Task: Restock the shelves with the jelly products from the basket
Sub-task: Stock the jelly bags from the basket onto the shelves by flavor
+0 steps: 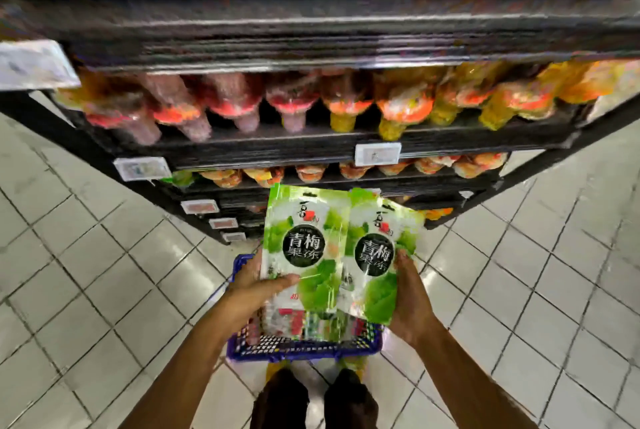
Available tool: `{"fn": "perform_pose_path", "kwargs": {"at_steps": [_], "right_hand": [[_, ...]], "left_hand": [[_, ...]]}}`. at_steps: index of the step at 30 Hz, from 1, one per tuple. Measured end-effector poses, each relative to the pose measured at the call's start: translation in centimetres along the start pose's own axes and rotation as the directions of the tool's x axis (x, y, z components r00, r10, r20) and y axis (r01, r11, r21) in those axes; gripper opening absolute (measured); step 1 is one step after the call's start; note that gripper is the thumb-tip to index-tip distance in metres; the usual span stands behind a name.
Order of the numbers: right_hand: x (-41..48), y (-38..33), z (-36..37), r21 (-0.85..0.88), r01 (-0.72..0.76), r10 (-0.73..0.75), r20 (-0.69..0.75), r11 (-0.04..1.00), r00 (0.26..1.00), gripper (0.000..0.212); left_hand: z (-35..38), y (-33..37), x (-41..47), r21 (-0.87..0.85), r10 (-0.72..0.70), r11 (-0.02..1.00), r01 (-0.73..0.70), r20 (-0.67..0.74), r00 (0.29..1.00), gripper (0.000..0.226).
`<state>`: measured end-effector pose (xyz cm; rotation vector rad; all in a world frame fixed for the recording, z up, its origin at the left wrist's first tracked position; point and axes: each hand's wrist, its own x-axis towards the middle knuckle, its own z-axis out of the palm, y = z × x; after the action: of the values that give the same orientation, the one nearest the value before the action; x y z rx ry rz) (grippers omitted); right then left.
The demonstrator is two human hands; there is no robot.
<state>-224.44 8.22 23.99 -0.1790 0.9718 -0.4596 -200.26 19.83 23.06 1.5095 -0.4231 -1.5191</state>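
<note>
- Two green jelly pouches were recorded, held up side by side above the basket (304, 350)
- The left pouch (304, 245) was grasped by the left hand (258, 285), thumb laid across the front near the lower edge, fingers hidden behind
- The right pouch (375, 266), at 3 o'clock of the first and touching or overlapping it along the inner edge, was grasped by the right hand (410, 293) at its lower right side
- Handling was judged as follows: glossy film, so probably slippery; soft and pliable, yet full enough to stand upright from a low grip; weight judged moderate, contents not fragile
- Hold was judged best taken low on a side edge, thumb in front and fingers behind; the flat top seal was noted as an alternative
- The basket, blue, was seen on the floor at 6 o'clock; more packets lay in it, too blurred to be counted
- The shelves (311, 148) at 12 o'clock were stocked with red, orange and yellow bags; a scrap of green packaging (181, 178) was noted at the 9 o'clock end of a lower tier
- Count: pouches in hand, two; baskets, one
</note>
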Motion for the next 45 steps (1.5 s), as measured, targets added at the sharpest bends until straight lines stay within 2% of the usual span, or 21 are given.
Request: {"fn": "perform_pose_path", "kwargs": {"at_steps": [2, 4, 5, 8, 10, 15, 19, 20, 23, 27, 30, 34, 35, 39, 42, 45], "right_hand": [[-3.5, -2.0, 3.2, -0.079, 0.098, -0.096, 0.033, 0.992, 0.995, 0.056], [-6.6, -3.6, 5.9, -0.200, 0.223, -0.214, 0.064, 0.954, 0.975, 0.045], [-7.7, -4.3, 7.0, -0.253, 0.278, -0.266, 0.083, 0.927, 0.960, 0.042], [-11.6, -6.5, 11.0, -0.328, 0.401, -0.377, 0.137, 0.856, 0.916, 0.045], [-13.6, -8.1, 13.3, -0.345, 0.476, -0.451, 0.156, 0.809, 0.879, 0.052], [-18.7, -11.8, 18.5, -0.299, 0.710, -0.643, 0.301, 0.638, 0.704, 0.059], [-23.7, -15.3, 22.2, -0.195, 0.826, -0.735, 0.382, 0.529, 0.561, 0.061], [-24.9, -16.0, 22.8, -0.180, 0.843, -0.746, 0.398, 0.507, 0.534, 0.063], [-28.4, -18.5, 24.0, -0.133, 0.876, -0.761, 0.447, 0.463, 0.470, 0.062], [-32.4, -21.5, 25.4, -0.086, 0.915, -0.792, 0.473, 0.395, 0.387, 0.050], [-35.5, -24.6, 26.5, -0.121, 0.963, -0.833, 0.485, 0.239, 0.268, 0.060], [-39.9, -30.6, 27.4, -0.171, 0.984, -0.886, 0.449, 0.046, 0.120, 0.056], [-40.9, -32.0, 27.8, -0.182, 0.983, -0.893, 0.445, -0.007, 0.076, 0.057], [-44.4, -37.8, 28.9, -0.186, 0.960, -0.872, 0.479, -0.210, -0.098, 0.064], [-46.6, -42.2, 30.0, -0.231, 0.921, -0.846, 0.508, -0.314, -0.161, 0.073], [-48.1, -45.9, 31.4, -0.224, 0.902, -0.825, 0.526, -0.368, -0.206, 0.081]], "left_hand": [[0.6, 4.7, -2.5, 0.007, 0.061, 0.998, -0.061, 0.008, 0.998, 0.092], [1.0, 8.9, -4.8, 0.003, 0.127, 0.992, -0.127, 0.010, 0.992, 0.093], [1.2, 10.7, -5.6, 0.002, 0.159, 0.987, -0.159, 0.007, 0.987, 0.086], [1.9, 16.7, -8.5, 0.054, 0.302, 0.952, -0.301, -0.024, 0.953, 0.044], [2.2, 20.3, -10.0, 0.098, 0.397, 0.914, -0.394, -0.018, 0.917, 0.040], [3.8, 28.2, -14.5, 0.026, 0.591, 0.804, -0.594, 0.074, 0.804, 0.049], [5.6, 33.8, -17.9, -0.009, 0.740, 0.671, -0.742, 0.075, 0.669, 0.036], [6.0, 34.8, -18.5, -0.016, 0.765, 0.643, -0.766, 0.061, 0.641, 0.038], [7.6, 38.0, -20.4, -0.032, 0.813, 0.581, -0.813, 0.067, 0.578, 0.061], [10.0, 42.2, -21.2, -0.044, 0.863, 0.501, -0.864, 0.107, 0.495, 0.040], [12.6, 45.9, -21.7, -0.016, 0.890, 0.438, -0.899, 0.148, 0.431, 0.043], [17.5, 51.9, -22.6, -0.047, 0.905, 0.389, -0.920, 0.210, 0.371, 0.067], [18.7, 53.4, -22.9, -0.052, 0.908, 0.368, -0.928, 0.234, 0.347, 0.068], [23.4, 59.4, -24.0, -0.031, 0.950, 0.227, -0.973, 0.227, 0.215, 0.051], [26.5, 62.9, -24.5, 0.027, 0.973, 0.125, -0.992, 0.192, 0.128, 0.049], [28.7, 65.2, -24.4, 0.028, 0.986, 0.100, -0.995, 0.134, 0.103, 0.035]]}}
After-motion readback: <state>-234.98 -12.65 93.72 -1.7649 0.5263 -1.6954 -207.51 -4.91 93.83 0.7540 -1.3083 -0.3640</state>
